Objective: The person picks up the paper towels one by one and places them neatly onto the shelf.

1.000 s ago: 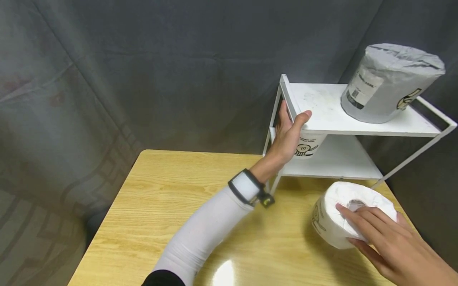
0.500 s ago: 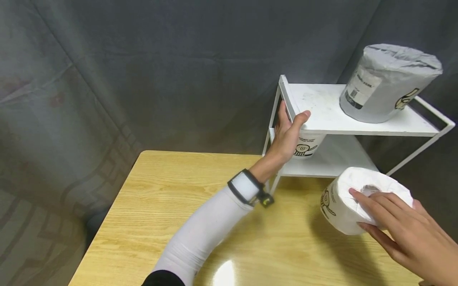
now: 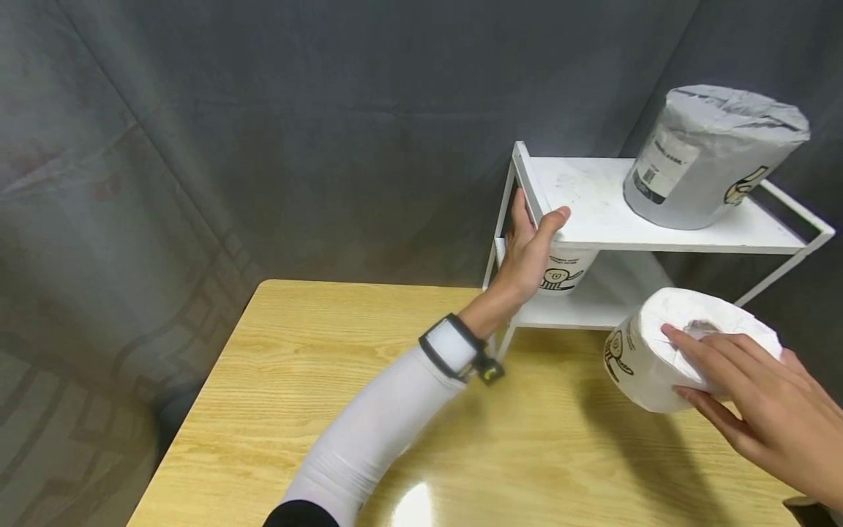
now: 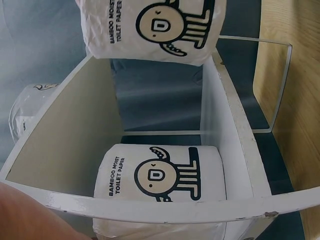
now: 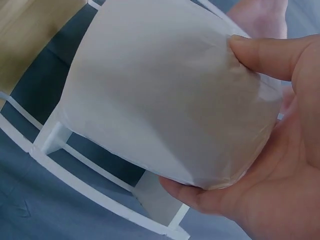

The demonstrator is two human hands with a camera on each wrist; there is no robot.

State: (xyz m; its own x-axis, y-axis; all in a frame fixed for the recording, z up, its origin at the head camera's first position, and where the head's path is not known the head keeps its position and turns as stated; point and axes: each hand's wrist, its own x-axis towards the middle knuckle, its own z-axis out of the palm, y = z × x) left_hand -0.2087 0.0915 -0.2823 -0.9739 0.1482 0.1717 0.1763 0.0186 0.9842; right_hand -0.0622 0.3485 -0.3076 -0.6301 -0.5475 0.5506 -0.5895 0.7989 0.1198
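My right hand (image 3: 764,395) grips a wrapped toilet paper roll (image 3: 648,359) above the table, in front of a white two-tier shelf rack (image 3: 579,205). Thumb and fingers clasp the roll's sides in the right wrist view, where its plain wrapper (image 5: 170,95) faces the camera. With thumb over the top edge, my left hand (image 3: 527,256) holds the rack's upper left side. A second toilet paper roll (image 4: 157,175) stands on the lower shelf, partly hidden in the head view by the left hand and upper board. Another wrapped roll (image 3: 711,161) rests on the top shelf.
The rack stands at the back right of a wooden table (image 3: 329,337). Grey curtain (image 3: 369,146) hangs behind and around. Thin white rails and legs frame the shelves. The lower shelf (image 3: 619,289) extends right of its roll.
My right hand has lifted the toilet paper roll up and to the right, closer to the rack's lower shelf. The left hand keeps its hold on the rack.
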